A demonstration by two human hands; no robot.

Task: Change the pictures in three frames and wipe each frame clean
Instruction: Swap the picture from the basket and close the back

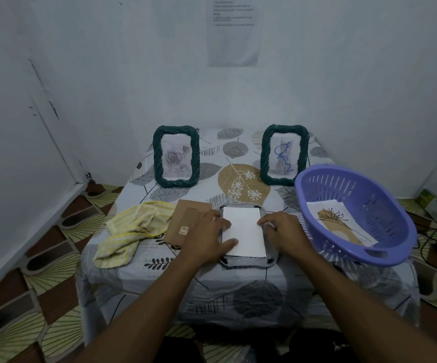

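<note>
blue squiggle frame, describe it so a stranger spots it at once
On the leaf-print table, two dark green rope-edged frames stand upright at the back. It is the right frame, beside the purple basket; the left frame shows grey roses, not a blue scribble.

Bare forearms (144,305), left hand (206,233) and right hand (284,231) — dark clothing (314,348) below with a white mark (340,345).
</note>
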